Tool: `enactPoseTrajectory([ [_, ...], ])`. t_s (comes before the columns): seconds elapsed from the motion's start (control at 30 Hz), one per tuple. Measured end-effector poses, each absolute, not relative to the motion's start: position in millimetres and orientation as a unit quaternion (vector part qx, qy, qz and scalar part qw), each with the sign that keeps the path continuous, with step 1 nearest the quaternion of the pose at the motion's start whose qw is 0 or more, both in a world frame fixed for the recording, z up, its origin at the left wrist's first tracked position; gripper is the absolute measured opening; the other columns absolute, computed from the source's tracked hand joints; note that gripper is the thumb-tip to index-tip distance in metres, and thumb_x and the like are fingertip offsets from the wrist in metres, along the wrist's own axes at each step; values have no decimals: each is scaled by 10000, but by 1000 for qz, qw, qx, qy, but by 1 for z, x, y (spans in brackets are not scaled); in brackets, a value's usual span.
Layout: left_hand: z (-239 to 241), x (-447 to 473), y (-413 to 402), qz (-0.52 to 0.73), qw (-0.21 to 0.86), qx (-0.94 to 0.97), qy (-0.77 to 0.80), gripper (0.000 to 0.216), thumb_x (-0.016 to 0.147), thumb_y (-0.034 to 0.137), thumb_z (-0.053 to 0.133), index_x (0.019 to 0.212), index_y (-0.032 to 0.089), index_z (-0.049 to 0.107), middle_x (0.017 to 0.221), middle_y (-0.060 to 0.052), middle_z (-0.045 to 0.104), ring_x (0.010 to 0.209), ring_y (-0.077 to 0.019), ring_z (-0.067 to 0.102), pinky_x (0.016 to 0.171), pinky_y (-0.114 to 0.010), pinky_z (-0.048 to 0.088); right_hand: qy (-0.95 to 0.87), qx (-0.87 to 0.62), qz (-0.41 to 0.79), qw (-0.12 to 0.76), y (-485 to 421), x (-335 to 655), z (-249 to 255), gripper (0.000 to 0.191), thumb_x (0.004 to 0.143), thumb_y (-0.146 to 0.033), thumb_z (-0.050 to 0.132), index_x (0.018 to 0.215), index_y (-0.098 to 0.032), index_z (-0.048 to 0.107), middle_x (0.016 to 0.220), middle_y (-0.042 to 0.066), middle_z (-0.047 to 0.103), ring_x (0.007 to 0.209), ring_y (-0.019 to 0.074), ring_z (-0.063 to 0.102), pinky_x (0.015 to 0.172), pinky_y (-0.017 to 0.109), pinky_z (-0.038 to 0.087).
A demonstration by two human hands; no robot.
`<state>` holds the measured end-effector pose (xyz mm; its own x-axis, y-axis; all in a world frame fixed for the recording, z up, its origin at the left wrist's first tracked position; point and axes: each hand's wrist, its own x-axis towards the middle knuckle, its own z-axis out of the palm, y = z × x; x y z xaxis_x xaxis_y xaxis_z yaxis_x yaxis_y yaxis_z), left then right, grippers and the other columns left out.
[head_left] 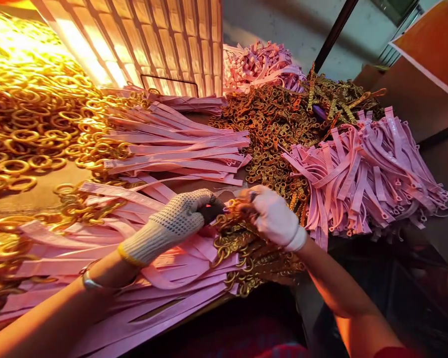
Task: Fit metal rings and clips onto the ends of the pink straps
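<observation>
My left hand, in a dotted knit glove with bare fingertips, is closed in a pinch on the end of a pink strap. Facing it, fingertips close to the left ones, is my right hand in a white glove. Its fingers are curled together, and what they hold is hidden. Gold metal clasps with chain-like links lie right beneath both hands, at the ends of the pink straps. More pink straps lie in a row just beyond my left hand.
Gold rings are heaped on the left. A large pile of gold metal pieces lies beyond my right hand. Bundled pink straps stand on the right, with another pink heap behind. A ribbed translucent panel rises at the back.
</observation>
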<state>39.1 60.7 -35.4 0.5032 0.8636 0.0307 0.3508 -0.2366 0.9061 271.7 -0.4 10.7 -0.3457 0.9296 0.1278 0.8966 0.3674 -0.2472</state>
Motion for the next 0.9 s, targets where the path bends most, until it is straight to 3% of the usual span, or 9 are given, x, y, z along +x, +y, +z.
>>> enactPoseTrajectory([
  [0.07, -33, 40, 58, 266, 464, 740, 407, 193, 796, 330, 566, 742, 204, 702, 741, -70, 701, 652, -220, 600, 639, -320, 512, -785, -605, 3, 132, 0, 307, 15, 259, 928, -116, 500, 1053, -158, 724, 1140, 99, 728, 1056, 205, 642, 945, 286, 473],
  [0.13, -25, 44, 55, 256, 479, 736, 404, 228, 816, 343, 550, 817, 191, 721, 787, -71, 710, 655, -209, 601, 619, -309, 505, -759, -643, -35, 95, 2, 340, 21, 263, 874, -49, 501, 989, -129, 723, 1078, 136, 731, 1010, 244, 642, 907, 327, 473],
  [0.23, -5, 48, 50, 253, 469, 733, 423, 342, 864, 387, 549, 1052, 173, 738, 928, -74, 739, 717, -203, 630, 648, -304, 507, -773, -623, -97, -67, 5, 369, 28, 285, 809, 8, 501, 958, -123, 705, 1077, 151, 712, 1005, 278, 614, 825, 348, 445],
  [0.33, 10, 43, 44, 270, 418, 730, 468, 297, 860, 343, 592, 1061, 189, 749, 904, -56, 747, 738, -193, 629, 637, -274, 493, -828, -526, -101, -169, 1, 374, 26, 275, 835, -22, 511, 1011, -140, 685, 1116, 139, 693, 994, 282, 586, 788, 368, 407],
  [0.4, 13, 37, 41, 305, 468, 676, 481, 298, 813, 253, 635, 1084, 202, 749, 897, -51, 751, 722, -178, 631, 598, -243, 500, -860, -470, -70, -188, -4, 376, 18, 235, 838, -63, 542, 1009, -150, 678, 1134, 138, 683, 1009, 290, 574, 819, 388, 400],
  [0.47, 10, 31, 39, 359, 591, 557, 460, 412, 763, 167, 645, 1165, 200, 729, 997, -75, 762, 725, -177, 661, 609, -252, 557, -869, -462, -40, -174, -8, 381, 8, 201, 839, -77, 547, 969, -152, 679, 1100, 141, 686, 1005, 294, 576, 854, 408, 403],
  [0.6, 11, 35, 35, 423, 747, 302, 414, 426, 735, 47, 634, 1145, 124, 719, 1092, -140, 751, 705, -174, 710, 641, -269, 635, -857, -504, -24, -106, -6, 395, -5, 185, 843, -78, 535, 924, -150, 684, 968, 130, 701, 942, 273, 610, 853, 401, 446],
  [0.77, 30, 57, 24, 439, 793, 208, 368, 525, 750, -88, 606, 1247, 81, 630, 1100, -167, 731, 812, -193, 750, 701, -247, 654, -766, -542, 145, 313, 17, 382, 6, 209, 966, -290, 521, 1118, -202, 635, 1069, 87, 707, 990, 236, 656, 916, 409, 516],
  [0.9, 35, 66, 14, 454, 801, 194, 338, 533, 762, -101, 620, 1258, 94, 610, 1170, -175, 706, 951, -220, 748, 820, -277, 652, -667, -462, 357, 463, 30, 336, 24, 171, 982, -377, 546, 1084, -246, 586, 878, 11, 708, 728, 173, 657, 745, 350, 562],
])
